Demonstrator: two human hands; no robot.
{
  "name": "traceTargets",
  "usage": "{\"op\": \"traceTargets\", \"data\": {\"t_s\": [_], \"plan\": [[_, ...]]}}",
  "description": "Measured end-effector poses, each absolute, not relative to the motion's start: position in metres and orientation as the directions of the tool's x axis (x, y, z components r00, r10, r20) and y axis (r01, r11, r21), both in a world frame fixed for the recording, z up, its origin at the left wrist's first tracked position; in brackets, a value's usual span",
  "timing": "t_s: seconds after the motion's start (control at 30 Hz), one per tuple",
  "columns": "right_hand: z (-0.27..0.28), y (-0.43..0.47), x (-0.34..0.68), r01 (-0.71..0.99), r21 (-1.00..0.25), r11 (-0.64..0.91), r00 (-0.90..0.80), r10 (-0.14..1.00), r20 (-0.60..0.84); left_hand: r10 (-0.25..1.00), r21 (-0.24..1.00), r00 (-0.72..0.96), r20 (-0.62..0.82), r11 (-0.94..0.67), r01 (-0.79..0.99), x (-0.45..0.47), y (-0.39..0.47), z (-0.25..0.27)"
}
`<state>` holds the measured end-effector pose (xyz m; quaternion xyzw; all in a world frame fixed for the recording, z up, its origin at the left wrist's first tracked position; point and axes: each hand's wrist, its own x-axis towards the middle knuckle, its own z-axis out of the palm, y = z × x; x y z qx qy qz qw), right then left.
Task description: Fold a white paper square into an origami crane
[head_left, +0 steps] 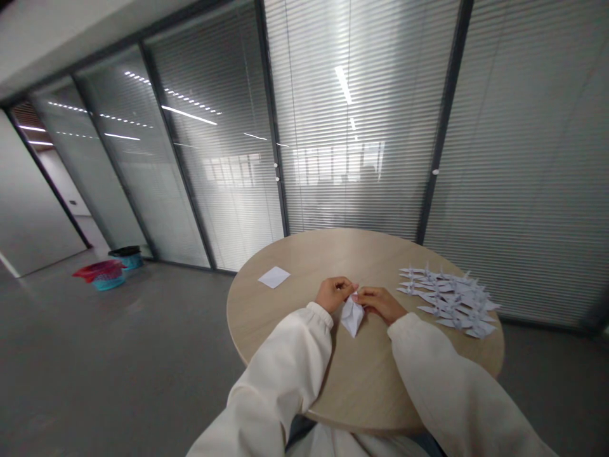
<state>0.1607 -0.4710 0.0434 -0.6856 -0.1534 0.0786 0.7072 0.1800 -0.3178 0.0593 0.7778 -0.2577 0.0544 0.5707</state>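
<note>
A partly folded piece of white origami paper point(353, 317) is held just above or on the round table, its pointed end toward me. My left hand point(335, 293) pinches its far tip from the left, fingers closed. From the right, my right hand point(382, 303) grips the same tip, its fingers bent around the paper's edge. Both hands nearly meet at that tip, so the paper's upper part is mostly hidden. To the right of my right hand, several folded white paper cranes point(451, 301) stand close together in rows.
A flat stack or sheet of white square paper point(275, 277) lies on the left of the wooden table point(347, 247). Glass partitions with blinds point(356, 127) rise behind it. On the floor at left stand two lined bins, one red-lined point(102, 274), one black-lined point(129, 256).
</note>
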Motion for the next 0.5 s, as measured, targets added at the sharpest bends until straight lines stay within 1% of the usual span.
{"op": "traceTargets", "data": {"t_s": [0.13,0.23,0.33,0.5], "plan": [[0.045,-0.471,0.159,0.098,-0.994,0.04,0.944,0.312,0.105,-0.345,0.867,0.865,0.365,-0.214,-0.451,0.179,-0.318,0.06],[0.044,-0.471,0.161,0.103,-0.993,0.059,0.958,0.263,0.115,-0.302,0.895,0.895,0.329,-0.201,-0.397,0.181,-0.318,0.059],[0.04,-0.474,0.165,0.108,-0.988,0.108,0.98,0.158,0.124,-0.295,0.924,0.907,0.3,-0.146,-0.353,0.182,-0.318,0.06],[0.037,-0.48,0.171,0.147,-0.968,0.203,0.989,-0.034,0.143,-0.332,0.921,0.885,0.325,-0.103,-0.377,0.182,-0.319,0.061]]}}
